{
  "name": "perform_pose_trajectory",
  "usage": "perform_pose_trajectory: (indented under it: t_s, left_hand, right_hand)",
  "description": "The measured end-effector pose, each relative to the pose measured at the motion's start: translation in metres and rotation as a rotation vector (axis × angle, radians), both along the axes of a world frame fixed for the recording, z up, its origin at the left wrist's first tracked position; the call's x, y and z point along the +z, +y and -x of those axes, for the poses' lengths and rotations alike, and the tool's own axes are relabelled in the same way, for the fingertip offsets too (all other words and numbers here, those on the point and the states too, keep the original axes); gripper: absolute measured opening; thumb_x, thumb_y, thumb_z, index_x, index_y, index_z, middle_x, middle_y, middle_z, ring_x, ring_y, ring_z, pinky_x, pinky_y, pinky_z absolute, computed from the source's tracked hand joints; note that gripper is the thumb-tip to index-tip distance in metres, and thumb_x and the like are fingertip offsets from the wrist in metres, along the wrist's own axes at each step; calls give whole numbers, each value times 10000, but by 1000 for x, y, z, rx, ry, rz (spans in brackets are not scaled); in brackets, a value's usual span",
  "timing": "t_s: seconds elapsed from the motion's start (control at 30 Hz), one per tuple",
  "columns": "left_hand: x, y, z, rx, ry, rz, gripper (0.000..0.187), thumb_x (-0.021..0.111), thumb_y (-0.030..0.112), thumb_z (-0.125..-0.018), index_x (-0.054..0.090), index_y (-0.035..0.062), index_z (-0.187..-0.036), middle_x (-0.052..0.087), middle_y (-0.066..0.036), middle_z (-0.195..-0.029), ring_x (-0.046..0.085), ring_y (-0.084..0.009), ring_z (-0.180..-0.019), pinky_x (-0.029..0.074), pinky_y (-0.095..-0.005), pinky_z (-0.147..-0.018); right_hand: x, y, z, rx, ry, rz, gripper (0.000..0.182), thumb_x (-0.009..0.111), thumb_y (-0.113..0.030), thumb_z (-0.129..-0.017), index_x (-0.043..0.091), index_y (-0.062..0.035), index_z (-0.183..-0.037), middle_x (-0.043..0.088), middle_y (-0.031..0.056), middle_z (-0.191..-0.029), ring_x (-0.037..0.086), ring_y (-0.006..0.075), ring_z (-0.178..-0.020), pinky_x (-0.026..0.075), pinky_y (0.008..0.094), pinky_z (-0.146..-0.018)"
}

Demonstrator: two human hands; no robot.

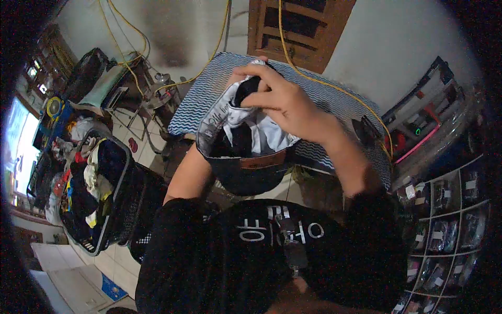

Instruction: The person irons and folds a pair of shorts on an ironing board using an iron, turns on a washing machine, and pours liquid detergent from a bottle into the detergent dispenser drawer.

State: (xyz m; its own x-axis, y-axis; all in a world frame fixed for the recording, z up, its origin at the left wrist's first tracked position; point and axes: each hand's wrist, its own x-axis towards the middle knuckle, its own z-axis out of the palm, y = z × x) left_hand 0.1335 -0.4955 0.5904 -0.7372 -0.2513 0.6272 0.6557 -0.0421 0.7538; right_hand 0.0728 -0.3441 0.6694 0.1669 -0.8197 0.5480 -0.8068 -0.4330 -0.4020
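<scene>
A dark garment [251,175] with a white inner lining, lettering inside its band and a brown patch on its edge hangs in front of the chest, its opening facing up. My right hand [285,104] pinches the white and black cloth at the upper edge between thumb and fingers. Behind the garment's far side, my left hand [236,79] grips the same upper edge; most of it is hidden by the cloth and my right hand.
Beyond the garment stands a board covered in zigzag-patterned cloth [196,107], with an iron [366,128] at its right. A yellow cord [340,86] crosses it. Baskets of clothes [99,183] are at left, a shelf of wrapped items [444,230] at right.
</scene>
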Motion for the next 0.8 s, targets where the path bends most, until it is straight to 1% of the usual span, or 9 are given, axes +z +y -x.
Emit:
perform_pose_trajectory:
  t_s: [0.03, 0.13, 0.23, 0.27, 0.47, 0.5, 0.6, 0.73, 0.8]
  left_hand:
    - [-4, 12, -5, 174, 38, 88, 296, 492, 61, -783, 522, 1, -1071, 582, -84, -915, 572, -175, -834, 459, -265, -740]
    - [-9, 11, 15, 83, 77, 24, 280, 494, 13, -791, 524, -17, -1067, 585, -82, -929, 567, -176, -863, 451, -265, -772]
    - [-16, -13, 40, -288, -276, -285, 281, 519, 67, -797, 530, -18, -1064, 587, -89, -943, 570, -187, -868, 444, -261, -789]
    - [33, 6, 11, -230, -595, -494, 400, 436, 125, -859, 410, 42, -1250, 540, -116, -1041, 540, -161, -961, 426, -248, -858]
    - [25, 2, -11, -62, -416, 332, 724, 605, 134, -799, 184, 54, -1382, 378, -142, -1314, 401, -223, -1197, 326, -319, -995]
    - [29, 4, -20, -93, -422, 514, 750, 646, 47, -732, 246, 46, -1366, 364, -155, -1337, 391, -205, -1192, 322, -311, -992]
    - [14, -35, -12, 140, -629, 1121, 810, 725, 171, -634, 330, 43, -1329, 454, -166, -1281, 458, -268, -1155, 351, -319, -975]
    - [49, -109, 13, 677, -913, 1417, 520, 709, 184, -612, 580, 120, -1112, 632, -153, -961, 630, -298, -819, 513, -369, -717]
    - [70, -131, 24, 497, -818, 1425, 344, 649, 173, -668, 622, 54, -990, 640, -173, -876, 633, -310, -764, 503, -397, -685]
  right_hand:
    - [-7, -6, 6, -8, 31, 25, 350, 542, 106, -636, 588, -31, -955, 496, 121, -1127, 526, 259, -925, 426, 318, -803]
    - [-12, -9, 7, -89, 36, 75, 381, 519, 64, -683, 523, -50, -1047, 508, 150, -1082, 528, 332, -988, 427, 360, -843]
    - [-15, -1, 4, -216, 42, 95, 318, 504, 38, -718, 541, -61, -1018, 531, 157, -953, 541, 347, -915, 450, 379, -801]
    - [-13, 1, 9, -231, 71, 97, 309, 507, 37, -719, 551, -59, -1010, 533, 156, -942, 544, 344, -894, 451, 374, -786]
    - [12, 15, 53, -504, 70, 208, 213, 544, 23, -706, 593, -34, -905, 509, 132, -808, 539, 332, -807, 438, 370, -709]
    - [15, 17, 59, -518, 95, 195, 204, 541, 24, -701, 593, -33, -890, 510, 134, -804, 538, 335, -806, 437, 377, -710]
    - [19, 31, 88, -592, 226, 136, 192, 531, 43, -687, 587, -18, -860, 516, 133, -804, 542, 326, -800, 437, 365, -710]
    - [14, 54, 149, -728, 494, -56, 198, 498, 77, -658, 574, -4, -823, 517, 147, -803, 544, 320, -778, 431, 359, -696]
    - [7, 59, 166, -745, 553, -123, 204, 488, 68, -656, 580, -19, -817, 518, 151, -788, 544, 323, -775, 429, 376, -693]
